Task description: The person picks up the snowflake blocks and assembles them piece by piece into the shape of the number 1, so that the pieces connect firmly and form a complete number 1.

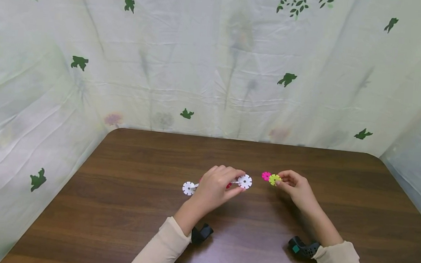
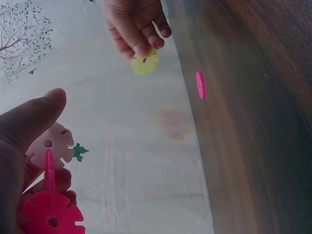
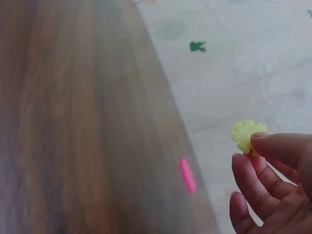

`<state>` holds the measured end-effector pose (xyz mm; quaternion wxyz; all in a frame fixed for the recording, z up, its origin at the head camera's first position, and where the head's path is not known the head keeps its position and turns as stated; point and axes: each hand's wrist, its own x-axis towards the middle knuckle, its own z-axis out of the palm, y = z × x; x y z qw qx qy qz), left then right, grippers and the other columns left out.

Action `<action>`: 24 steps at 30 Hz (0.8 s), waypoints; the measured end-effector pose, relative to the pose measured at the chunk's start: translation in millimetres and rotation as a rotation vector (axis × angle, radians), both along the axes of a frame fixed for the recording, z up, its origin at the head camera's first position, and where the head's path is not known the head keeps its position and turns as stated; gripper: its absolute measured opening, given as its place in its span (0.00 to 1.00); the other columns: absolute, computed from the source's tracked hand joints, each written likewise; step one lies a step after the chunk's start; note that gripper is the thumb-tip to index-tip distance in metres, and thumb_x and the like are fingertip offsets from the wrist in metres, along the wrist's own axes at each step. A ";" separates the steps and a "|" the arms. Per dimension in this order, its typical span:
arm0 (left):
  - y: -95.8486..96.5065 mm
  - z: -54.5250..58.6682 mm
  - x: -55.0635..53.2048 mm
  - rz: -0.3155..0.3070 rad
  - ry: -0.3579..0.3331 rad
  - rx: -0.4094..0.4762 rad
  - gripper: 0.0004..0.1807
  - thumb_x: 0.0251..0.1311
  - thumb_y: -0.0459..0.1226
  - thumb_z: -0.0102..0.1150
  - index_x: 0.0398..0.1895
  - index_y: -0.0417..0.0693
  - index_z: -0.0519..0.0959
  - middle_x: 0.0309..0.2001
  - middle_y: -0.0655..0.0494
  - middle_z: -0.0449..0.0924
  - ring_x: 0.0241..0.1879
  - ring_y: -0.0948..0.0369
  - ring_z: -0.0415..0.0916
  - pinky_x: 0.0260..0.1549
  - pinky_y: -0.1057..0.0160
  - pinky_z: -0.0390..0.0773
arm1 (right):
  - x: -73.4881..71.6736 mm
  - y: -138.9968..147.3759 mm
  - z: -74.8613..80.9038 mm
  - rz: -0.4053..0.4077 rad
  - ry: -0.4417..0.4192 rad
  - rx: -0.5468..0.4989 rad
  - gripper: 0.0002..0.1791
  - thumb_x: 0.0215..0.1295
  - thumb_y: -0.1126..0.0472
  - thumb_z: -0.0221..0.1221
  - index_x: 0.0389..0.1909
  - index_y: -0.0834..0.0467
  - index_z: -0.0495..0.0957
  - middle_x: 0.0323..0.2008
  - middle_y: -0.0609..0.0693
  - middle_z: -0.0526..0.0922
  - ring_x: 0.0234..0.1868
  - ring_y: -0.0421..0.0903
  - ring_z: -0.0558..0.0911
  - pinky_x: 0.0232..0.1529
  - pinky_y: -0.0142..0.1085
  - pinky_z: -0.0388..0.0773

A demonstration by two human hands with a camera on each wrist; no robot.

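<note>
My left hand [image 1: 212, 186] holds a chain of notched plastic discs joined at their slots. A white disc [image 1: 245, 181] is at its right end, pinched between thumb and fingers, and another white disc [image 1: 188, 188] sticks out at the left. Pink discs [image 2: 52, 217] join on below the white one in the left wrist view; the hand hides part of the chain. My right hand [image 1: 299, 190] pinches a single yellow notched disc [image 3: 245, 135] by its edge. Just beyond it, a loose pink disc [image 1: 266, 176] lies on the table, seen edge-on in both wrist views.
Both hands are above a brown wooden table [image 1: 134, 224]. A pale curtain [image 1: 200, 65] with green leaf and bird prints hangs along its far edge and sides. Each wrist wears a dark strap [image 1: 302, 248] with a camera.
</note>
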<state>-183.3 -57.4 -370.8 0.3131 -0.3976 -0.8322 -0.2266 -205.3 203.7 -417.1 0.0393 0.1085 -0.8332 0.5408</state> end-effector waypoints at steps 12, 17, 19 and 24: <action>0.4 -1.3 -0.4 -0.001 -0.001 -0.004 0.16 0.46 0.43 0.68 0.39 0.47 0.80 0.32 0.62 0.79 0.27 0.66 0.69 0.28 0.69 0.67 | 17.4 -20.2 30.3 0.077 0.013 -0.086 0.12 0.56 0.64 0.61 0.38 0.68 0.73 0.31 0.58 0.77 0.30 0.49 0.78 0.30 0.36 0.75; 0.5 -0.8 0.4 -0.006 -0.014 -0.002 0.17 0.46 0.43 0.68 0.39 0.47 0.80 0.33 0.62 0.79 0.28 0.66 0.69 0.29 0.69 0.67 | 24.2 -26.5 37.3 0.124 0.046 -0.117 0.10 0.56 0.66 0.60 0.37 0.66 0.74 0.32 0.56 0.78 0.29 0.45 0.78 0.29 0.33 0.75; 0.5 -0.7 0.6 -0.009 -0.019 -0.003 0.17 0.46 0.43 0.68 0.39 0.47 0.80 0.33 0.61 0.79 0.28 0.66 0.70 0.30 0.69 0.68 | 26.0 -28.7 38.8 0.143 0.064 -0.124 0.09 0.56 0.66 0.60 0.36 0.66 0.74 0.32 0.56 0.78 0.29 0.44 0.78 0.29 0.33 0.75; 1.1 -1.2 1.0 -0.012 -0.035 -0.008 0.18 0.46 0.43 0.68 0.40 0.46 0.80 0.33 0.61 0.79 0.29 0.66 0.70 0.30 0.69 0.68 | 29.4 -33.8 40.6 0.188 0.099 -0.146 0.07 0.55 0.69 0.60 0.34 0.67 0.74 0.34 0.58 0.77 0.29 0.43 0.77 0.30 0.33 0.76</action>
